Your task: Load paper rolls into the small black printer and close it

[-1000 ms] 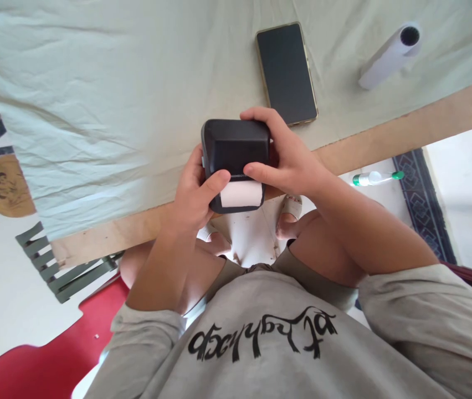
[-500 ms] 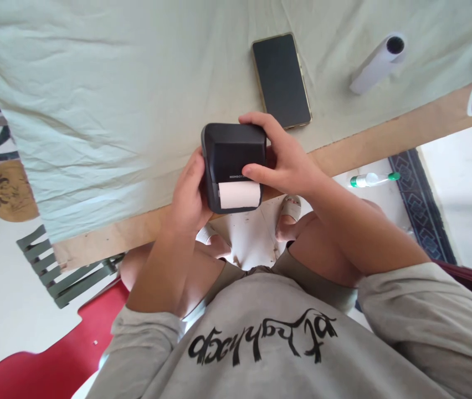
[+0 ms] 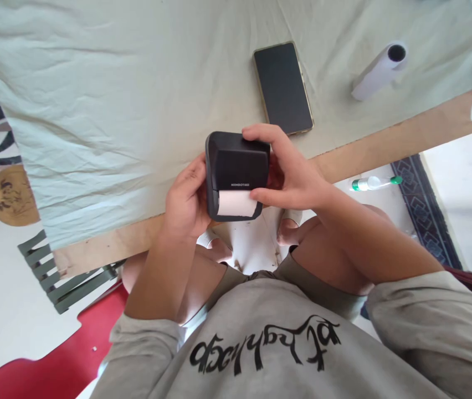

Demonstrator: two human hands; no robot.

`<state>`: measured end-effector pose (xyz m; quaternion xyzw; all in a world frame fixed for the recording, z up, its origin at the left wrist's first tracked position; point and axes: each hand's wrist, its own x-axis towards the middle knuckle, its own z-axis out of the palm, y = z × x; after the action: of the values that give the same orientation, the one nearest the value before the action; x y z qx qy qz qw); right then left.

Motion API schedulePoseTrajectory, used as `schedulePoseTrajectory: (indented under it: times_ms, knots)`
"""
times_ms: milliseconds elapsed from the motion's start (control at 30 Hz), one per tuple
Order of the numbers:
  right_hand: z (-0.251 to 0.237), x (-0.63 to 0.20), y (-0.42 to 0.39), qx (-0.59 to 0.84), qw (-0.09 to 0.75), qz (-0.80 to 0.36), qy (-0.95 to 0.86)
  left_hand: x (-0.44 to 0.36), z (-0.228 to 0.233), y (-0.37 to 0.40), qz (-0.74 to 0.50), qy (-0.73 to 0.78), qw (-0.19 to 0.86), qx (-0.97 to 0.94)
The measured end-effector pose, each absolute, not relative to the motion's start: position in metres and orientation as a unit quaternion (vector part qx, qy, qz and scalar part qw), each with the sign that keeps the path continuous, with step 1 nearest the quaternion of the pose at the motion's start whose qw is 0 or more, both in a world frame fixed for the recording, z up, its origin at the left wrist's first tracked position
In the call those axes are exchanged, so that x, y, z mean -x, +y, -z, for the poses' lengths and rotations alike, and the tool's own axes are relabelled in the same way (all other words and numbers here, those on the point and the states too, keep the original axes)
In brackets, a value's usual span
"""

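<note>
A small black label printer (image 3: 236, 173) is held between both hands just above the near edge of the table (image 3: 385, 145), its paper slot facing the person and a strip of white paper (image 3: 236, 203) showing at that lower front. The left hand (image 3: 186, 198) cups the printer's left side, fingers closed round its wall; the right hand (image 3: 292, 172) clamps the right side, its fingers curled over the far top corner and its thumb lying along the front, the tip touching the right end of the paper. So the paper lies directly under the right thumb, its long axis running left to right across the printer, and the right hand is the nearer to it. The table is covered with a creased pale green cloth (image 3: 95, 111); on it, beyond the printer, lie a dark smartphone (image 3: 283, 87) and, well apart to the right, a white paper roll (image 3: 376, 72). Below the table edge the floor shows a patterned rug (image 3: 425, 205) and a green-capped bottle (image 3: 374, 182)
</note>
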<state>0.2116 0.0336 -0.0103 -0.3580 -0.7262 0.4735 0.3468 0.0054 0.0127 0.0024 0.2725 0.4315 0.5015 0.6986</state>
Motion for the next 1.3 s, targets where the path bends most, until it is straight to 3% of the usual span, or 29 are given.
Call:
schedulePoseTrajectory:
  times_ms: [133,300,467,533,633,800,967,1133,1233,1300]
  knots:
    - [0.001,-0.214,0.038,0.362,0.364,-0.393,-0.763,-0.008,-0.003,0.014,-0.502,0.434,0.705,-0.252]
    - [-0.011,-0.209,0.038,0.459,0.447,-0.235,-0.731,-0.006,0.005,0.01,-0.509,0.404,0.693,-0.311]
    - [-0.017,-0.192,0.036,0.511,0.511,-0.18,-0.667,-0.003,0.007,0.009,-0.493,0.426,0.678,-0.34]
    - [-0.021,-0.188,0.036,0.52,0.448,-0.135,-0.715,-0.003,0.006,0.01,-0.494,0.429,0.672,-0.346]
    - [-0.031,-0.183,0.035,0.551,0.287,-0.072,-0.78,-0.005,0.007,0.01,-0.503,0.413,0.676,-0.345]
    - [-0.053,-0.179,0.031,0.554,0.041,-0.087,-0.827,-0.004,0.011,0.01,-0.512,0.403,0.679,-0.338]
    - [-0.064,-0.18,0.034,0.555,-0.018,-0.098,-0.826,-0.001,0.012,0.009,-0.474,0.405,0.695,-0.358]
    - [-0.065,-0.199,0.037,0.522,0.121,-0.255,-0.805,-0.002,0.005,0.01,-0.469,0.425,0.693,-0.345]
    - [-0.058,-0.219,0.041,0.449,0.274,-0.423,-0.738,-0.004,0.004,0.01,-0.485,0.429,0.682,-0.34]
    - [-0.047,-0.234,0.05,0.409,0.423,-0.474,-0.656,-0.005,0.005,0.011,-0.494,0.425,0.682,-0.331]
